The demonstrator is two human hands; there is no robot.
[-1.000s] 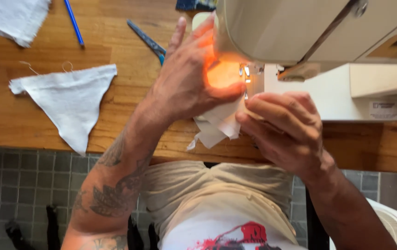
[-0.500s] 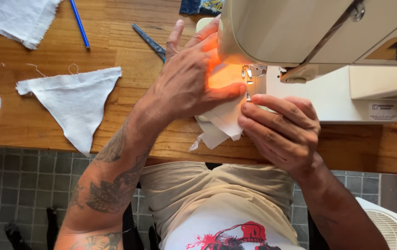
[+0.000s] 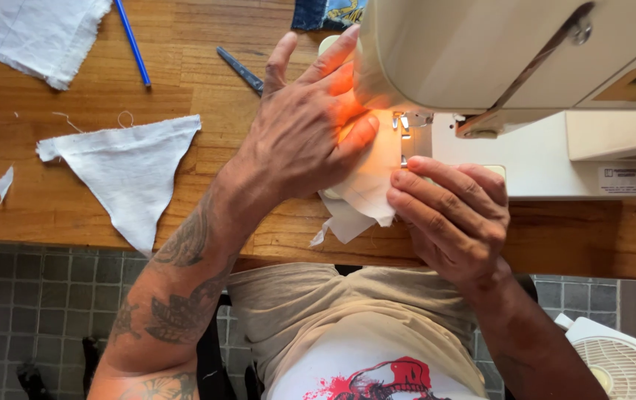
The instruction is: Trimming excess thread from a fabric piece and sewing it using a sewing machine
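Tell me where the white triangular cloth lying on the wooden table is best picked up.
Probably by the white triangular cloth's upper right corner, pinched from above. It lies flat and alone on the wooden table, and that corner sits nearest the left hand.

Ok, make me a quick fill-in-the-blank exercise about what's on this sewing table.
1. Both hands press white fabric under the ____ machine.
2. The loose cloth piece left of the left hand is shaped like a ____.
3. The pencil near the top edge is ____.
Missing words: sewing; triangle; blue
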